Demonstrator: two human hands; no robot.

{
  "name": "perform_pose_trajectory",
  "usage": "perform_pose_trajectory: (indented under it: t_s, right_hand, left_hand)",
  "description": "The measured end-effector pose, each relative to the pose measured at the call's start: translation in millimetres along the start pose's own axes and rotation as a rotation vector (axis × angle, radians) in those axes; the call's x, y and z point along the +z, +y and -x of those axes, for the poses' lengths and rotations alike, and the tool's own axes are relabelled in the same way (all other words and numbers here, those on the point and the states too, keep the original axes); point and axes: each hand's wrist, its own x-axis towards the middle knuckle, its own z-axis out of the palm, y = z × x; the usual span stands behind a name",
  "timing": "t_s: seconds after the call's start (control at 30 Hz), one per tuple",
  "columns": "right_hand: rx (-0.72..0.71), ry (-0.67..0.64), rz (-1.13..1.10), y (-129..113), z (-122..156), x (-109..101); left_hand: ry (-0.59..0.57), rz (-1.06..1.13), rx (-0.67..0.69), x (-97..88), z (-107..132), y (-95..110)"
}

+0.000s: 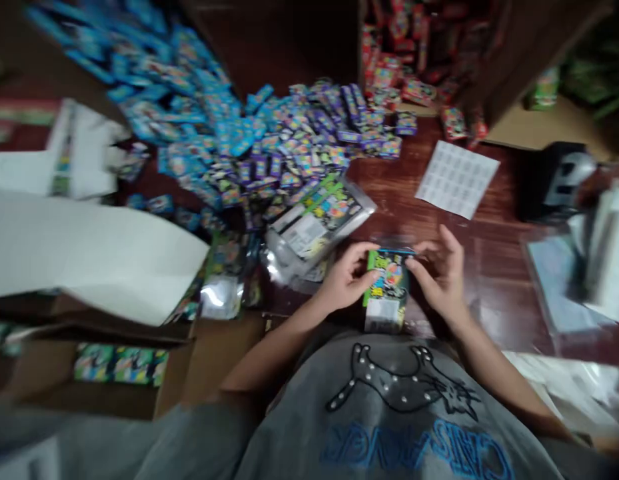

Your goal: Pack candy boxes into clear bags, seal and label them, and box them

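A printed black-and-green pouch (386,283) lies in front of my body, its top edge between both hands. My left hand (345,279) is closed on its upper left side, thumb over the printed front. At the upper right corner my right hand (442,277) pinches it between thumb and index finger, with the other fingers raised. Just beyond my left hand, similar pouches in clear plastic (319,223) overlap on the table. What the pouch contains is hidden.
Blue packets (179,87) and purple packets (309,137) form a large heap. Red packets (404,73) fill a box at the back. A white label sheet (458,178) lies to the right, near a black object (552,183). A cardboard box (174,377) stands left of my lap.
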Motion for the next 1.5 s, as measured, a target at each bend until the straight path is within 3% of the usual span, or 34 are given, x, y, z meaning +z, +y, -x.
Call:
perform_pose_trajectory:
  t_s: [0.07,0.17,0.37,0.57,0.7,0.87,0.97,1.07,1.17,1.33,1.5]
  right_hand:
    - [0.008,-0.075,0.012,1.7,-1.3,-4.4]
    - [0.003,-0.158,0.039,6.2,-6.6,-6.5]
    - [0.086,-0.125,-0.048,2.7,-11.9,10.8]
    - [0.152,-0.165,-0.08,-19.3,-9.1,8.1]
    - [0.234,-0.114,-0.088,-25.3,-16.8,7.3]
    - [0.346,-0.115,-0.206,-34.3,-32.3,11.7]
    - [0.424,-0.153,-0.299,-40.9,-35.1,12.0]
    - [0.441,-0.202,-0.401,-32.4,-38.6,7.2]
    - [0.35,-0.23,-0.376,-24.7,-29.9,-5.9]
    - [0.064,-0.328,-0.14,-36.5,-0.5,-31.6]
    - [-0.043,-0.5,-0.027,-38.1,-7.8,-54.3]
  left_hand:
    - [-0.029,0.029,0.009,-6.1,2.3,-4.7]
    - [0.038,0.028,0.106,-13.0,1.6,-8.6]
    - [0.193,0.147,0.098,-15.8,-2.7,-12.6]
    - [0.11,0.105,-0.006,-18.8,7.9,2.7]
    - [0.106,0.067,0.045,-20.6,4.9,12.4]
    - [0.086,0.053,0.013,-26.3,-1.9,27.9]
    - [0.06,-0.066,0.025,-30.4,-3.7,34.9]
    - [0.036,-0.119,0.047,-36.1,-11.7,31.8]
    - [-0.025,-0.179,0.125,-35.7,-11.9,26.6]
    - [-0.04,-0.165,0.195,-23.0,2.7,16.2]
    - [-0.056,-0.255,0.243,-10.4,3.2,11.5]
